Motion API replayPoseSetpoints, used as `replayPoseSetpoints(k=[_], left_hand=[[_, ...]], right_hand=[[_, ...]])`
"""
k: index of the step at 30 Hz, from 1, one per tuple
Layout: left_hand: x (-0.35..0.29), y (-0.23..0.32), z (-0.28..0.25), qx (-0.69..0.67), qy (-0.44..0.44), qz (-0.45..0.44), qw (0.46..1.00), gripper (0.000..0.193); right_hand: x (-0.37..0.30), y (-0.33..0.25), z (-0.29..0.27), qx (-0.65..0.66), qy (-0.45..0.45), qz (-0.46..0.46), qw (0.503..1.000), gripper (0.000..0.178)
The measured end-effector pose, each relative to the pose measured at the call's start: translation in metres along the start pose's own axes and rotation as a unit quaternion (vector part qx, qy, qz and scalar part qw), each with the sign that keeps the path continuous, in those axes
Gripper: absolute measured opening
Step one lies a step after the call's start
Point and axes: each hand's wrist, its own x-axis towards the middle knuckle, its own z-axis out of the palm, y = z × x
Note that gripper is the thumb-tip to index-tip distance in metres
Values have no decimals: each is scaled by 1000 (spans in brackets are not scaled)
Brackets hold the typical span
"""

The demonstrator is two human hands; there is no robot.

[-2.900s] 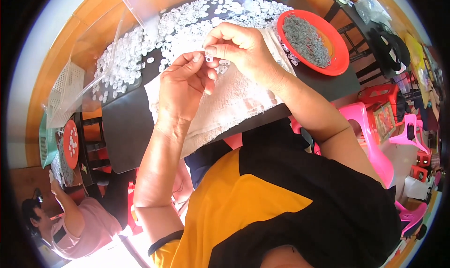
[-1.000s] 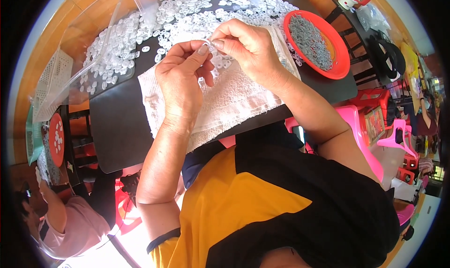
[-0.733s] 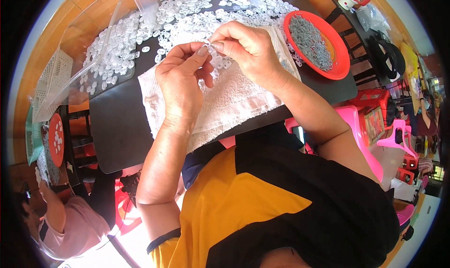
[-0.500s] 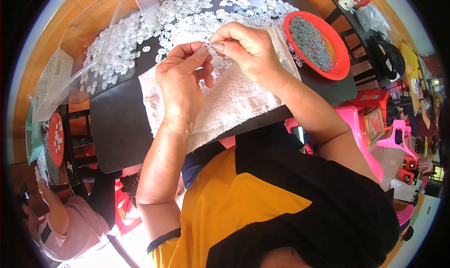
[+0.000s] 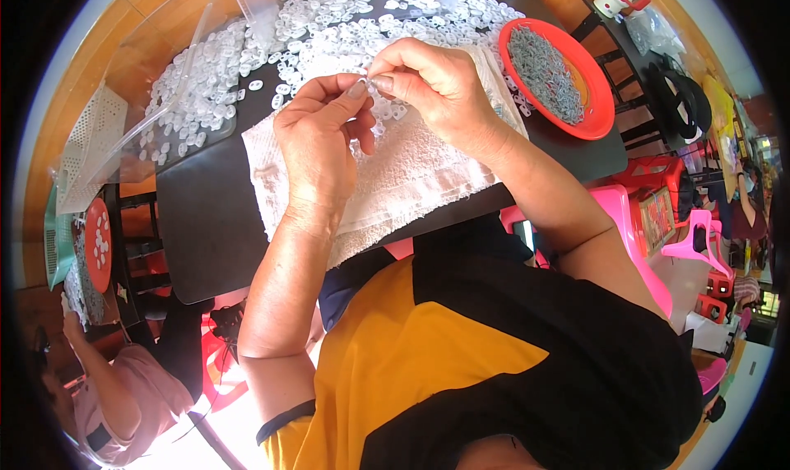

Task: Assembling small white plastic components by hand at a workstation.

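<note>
Above a white towel (image 5: 411,170) my two hands meet, fingertips nearly touching. My left hand (image 5: 317,137) is closed, pinching a small white plastic piece (image 5: 364,82) between thumb and forefinger, its other fingers curled. My right hand (image 5: 440,87) pinches at that same spot from the right; whatever lies in its fingertips is too small to make out. Just beyond the hands spreads a heap of white oval plastic pieces (image 5: 329,46). To the right stands a red oval basin (image 5: 602,112) holding many thin grey parts (image 5: 543,71).
A black table (image 5: 210,240) carries the towel and pieces. More oval pieces lie in a clear plastic tray (image 5: 193,100) at left. A white perforated basket (image 5: 97,141) and a green basket (image 5: 59,240) stand farther left, near a seated person (image 5: 136,404). Pink chairs (image 5: 629,223) are at right.
My hands stay at nearly the same place, with only tiny shifts at the fingertips. At lower left, the other person's arm and body have shifted slightly.
</note>
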Motion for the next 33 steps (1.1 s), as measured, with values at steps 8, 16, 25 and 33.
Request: replayPoseSetpoints(k=[8,16,25,33], left_hand=[[-3,-7,2,30,20,54,998,6],[1,-11,2,94,64,115,987,6],[5,-11,0,48,51,60,996,10],[4,-8,2,59,15,33,998,13]], right_hand=[[-4,-1,12,65,2,59,996,3],[-8,1,18,186,7,209,960,4],[1,1,-2,34,-12,125,992,6],[1,6,-2,-15,-27,85,996,4]])
